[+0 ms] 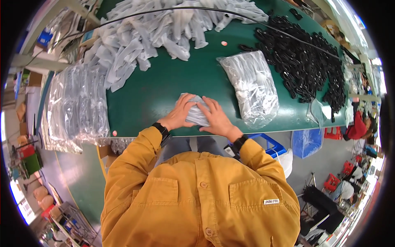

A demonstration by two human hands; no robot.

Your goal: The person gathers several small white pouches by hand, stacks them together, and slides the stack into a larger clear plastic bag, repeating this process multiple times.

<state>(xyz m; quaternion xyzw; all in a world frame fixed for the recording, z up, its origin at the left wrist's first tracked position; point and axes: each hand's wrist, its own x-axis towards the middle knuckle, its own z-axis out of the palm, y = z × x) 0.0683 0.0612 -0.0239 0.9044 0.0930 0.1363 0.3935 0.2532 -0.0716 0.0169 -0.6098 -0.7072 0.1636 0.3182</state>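
Close to the front edge of the green table [152, 99], a small bundle of translucent plastic packets [198, 114] lies under both my hands. My left hand [179, 113] grips its left side, fingers curved over the top. From the right, my right hand [218, 120] presses on the same bundle with bent fingers and thumb. What the packets contain cannot be made out. Just right of my right hand lies a big clear plastic bag [255, 90] filled with similar whitish packets.
Loose translucent packets [164, 29] are heaped at the far left. Filled clear bags [78, 107] line the left edge. Coiled black cables [298, 57] are piled at the far right. A thin black cord [197, 8] arches across the top. A blue crate [307, 143] stands below the table's right side.
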